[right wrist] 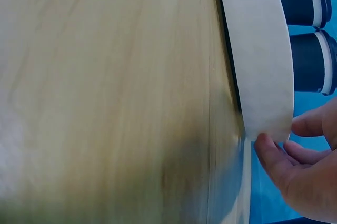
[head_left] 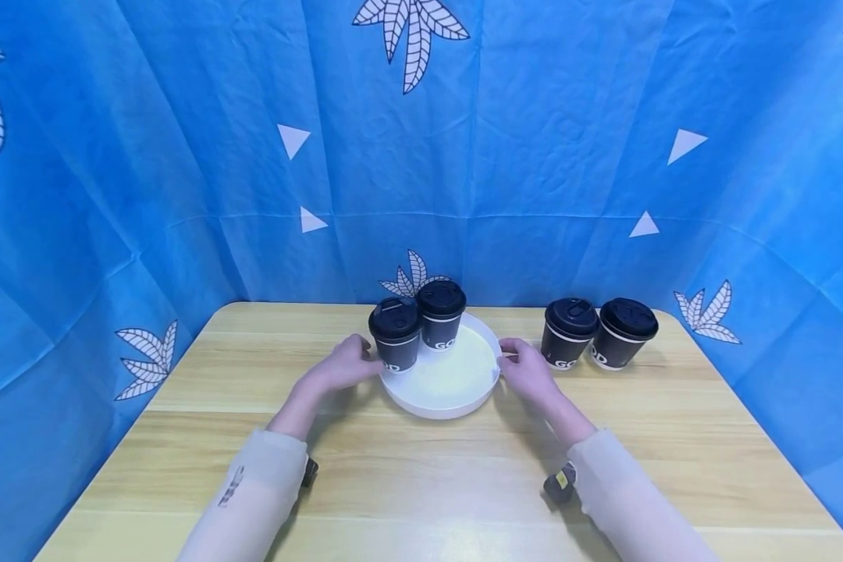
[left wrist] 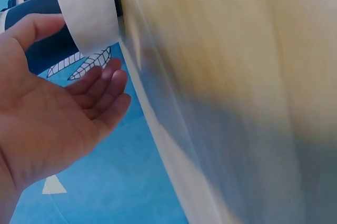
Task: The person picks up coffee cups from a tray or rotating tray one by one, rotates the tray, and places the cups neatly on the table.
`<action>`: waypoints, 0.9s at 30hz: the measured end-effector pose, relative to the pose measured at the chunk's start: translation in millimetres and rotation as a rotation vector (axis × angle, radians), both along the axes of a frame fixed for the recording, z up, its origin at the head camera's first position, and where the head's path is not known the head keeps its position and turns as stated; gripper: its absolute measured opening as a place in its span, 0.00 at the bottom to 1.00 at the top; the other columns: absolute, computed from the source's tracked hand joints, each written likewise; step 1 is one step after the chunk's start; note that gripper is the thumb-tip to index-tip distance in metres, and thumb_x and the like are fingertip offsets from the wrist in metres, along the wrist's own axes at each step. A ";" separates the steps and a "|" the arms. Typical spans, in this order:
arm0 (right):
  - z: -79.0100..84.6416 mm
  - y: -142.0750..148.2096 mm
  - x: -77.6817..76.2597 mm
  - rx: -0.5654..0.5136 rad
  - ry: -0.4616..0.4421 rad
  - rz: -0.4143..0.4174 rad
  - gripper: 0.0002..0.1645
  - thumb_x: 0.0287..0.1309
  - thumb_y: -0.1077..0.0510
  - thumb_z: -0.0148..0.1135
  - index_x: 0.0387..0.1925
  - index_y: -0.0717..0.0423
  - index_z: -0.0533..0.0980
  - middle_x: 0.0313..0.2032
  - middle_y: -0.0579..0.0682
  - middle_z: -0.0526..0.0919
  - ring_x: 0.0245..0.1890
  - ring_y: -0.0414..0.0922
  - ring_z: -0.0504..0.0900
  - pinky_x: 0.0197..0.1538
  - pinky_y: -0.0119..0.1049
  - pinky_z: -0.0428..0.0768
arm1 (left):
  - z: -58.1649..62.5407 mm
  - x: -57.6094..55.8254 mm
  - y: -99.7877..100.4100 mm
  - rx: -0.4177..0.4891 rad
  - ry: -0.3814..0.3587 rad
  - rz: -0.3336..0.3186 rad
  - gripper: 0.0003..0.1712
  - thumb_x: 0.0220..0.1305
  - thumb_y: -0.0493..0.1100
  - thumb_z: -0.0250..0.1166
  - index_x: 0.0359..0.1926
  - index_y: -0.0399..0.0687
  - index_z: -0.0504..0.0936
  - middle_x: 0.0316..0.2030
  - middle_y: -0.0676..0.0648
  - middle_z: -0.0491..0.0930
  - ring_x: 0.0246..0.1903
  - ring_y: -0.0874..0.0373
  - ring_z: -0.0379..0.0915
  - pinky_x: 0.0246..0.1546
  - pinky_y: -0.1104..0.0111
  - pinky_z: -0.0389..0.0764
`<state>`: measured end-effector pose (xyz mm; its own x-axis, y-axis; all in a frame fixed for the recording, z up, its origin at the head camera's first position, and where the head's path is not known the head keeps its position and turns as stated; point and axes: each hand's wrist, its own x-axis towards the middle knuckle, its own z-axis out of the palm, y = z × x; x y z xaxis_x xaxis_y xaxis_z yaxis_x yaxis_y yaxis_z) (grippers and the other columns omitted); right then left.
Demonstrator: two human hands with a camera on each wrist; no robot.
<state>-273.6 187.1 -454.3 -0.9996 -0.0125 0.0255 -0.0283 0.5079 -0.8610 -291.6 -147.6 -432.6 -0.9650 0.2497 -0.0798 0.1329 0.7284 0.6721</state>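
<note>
A round white tray (head_left: 457,382) with a low rim is on the wooden table, carrying two black paper cups with black lids: a front-left cup (head_left: 396,336) and a rear cup (head_left: 441,316). My left hand (head_left: 347,363) is at the tray's left edge beside the front-left cup. Its thumb (left wrist: 45,24) reaches over the rim, while its loosely bent fingers (left wrist: 105,92) stay apart from the outer wall. On the right edge, my right hand (head_left: 527,371) pinches the rim, thumb inside and fingertips (right wrist: 266,148) against the outer wall.
Two more lidded black cups, an inner one (head_left: 569,334) and an outer one (head_left: 623,336), stand side by side to the right of the tray. A blue curtain (head_left: 534,156) with leaf prints surrounds the back and sides of the wooden table (head_left: 421,484).
</note>
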 end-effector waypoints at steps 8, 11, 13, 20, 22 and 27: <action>-2.6 2.8 0.6 0.003 -0.006 0.000 0.28 0.71 0.64 0.54 0.68 0.73 0.68 0.63 0.70 0.77 0.62 0.63 0.79 0.67 0.53 0.77 | -0.5 3.6 5.4 0.098 -0.048 0.071 0.39 0.61 0.44 0.67 0.64 0.21 0.65 0.57 0.27 0.76 0.56 0.35 0.75 0.61 0.45 0.78; -1.3 2.4 2.3 0.007 -0.020 -0.004 0.28 0.71 0.63 0.56 0.68 0.72 0.69 0.64 0.69 0.77 0.63 0.63 0.78 0.67 0.53 0.76 | 1.5 5.2 9.0 0.106 -0.055 0.107 0.38 0.60 0.43 0.69 0.64 0.23 0.67 0.55 0.29 0.77 0.53 0.38 0.77 0.58 0.48 0.81; -0.3 2.6 3.9 0.011 -0.026 -0.005 0.28 0.70 0.63 0.56 0.68 0.71 0.69 0.65 0.69 0.76 0.63 0.63 0.78 0.67 0.54 0.76 | 2.8 6.5 11.2 0.117 -0.059 0.128 0.36 0.59 0.41 0.70 0.62 0.24 0.69 0.54 0.30 0.79 0.50 0.40 0.79 0.53 0.51 0.84; 0.8 4.6 9.4 0.001 -0.047 -0.003 0.30 0.70 0.61 0.59 0.70 0.69 0.68 0.67 0.66 0.75 0.64 0.63 0.77 0.66 0.53 0.77 | 4.9 5.7 18.3 0.107 -0.077 0.163 0.30 0.57 0.38 0.70 0.58 0.29 0.73 0.50 0.34 0.80 0.46 0.44 0.78 0.49 0.55 0.84; 1.0 5.3 10.4 -0.018 -0.061 0.004 0.31 0.70 0.61 0.59 0.70 0.69 0.67 0.67 0.66 0.74 0.65 0.62 0.77 0.66 0.52 0.78 | 5.0 5.2 18.9 0.096 -0.080 0.165 0.30 0.57 0.38 0.70 0.58 0.29 0.73 0.51 0.34 0.80 0.47 0.43 0.77 0.52 0.53 0.83; 3.2 7.4 10.2 -0.079 -0.066 -0.005 0.31 0.71 0.59 0.59 0.70 0.69 0.67 0.67 0.67 0.74 0.64 0.62 0.78 0.63 0.50 0.81 | 5.2 3.2 19.8 0.093 -0.085 0.172 0.31 0.57 0.37 0.70 0.60 0.29 0.72 0.52 0.34 0.79 0.49 0.42 0.76 0.56 0.50 0.81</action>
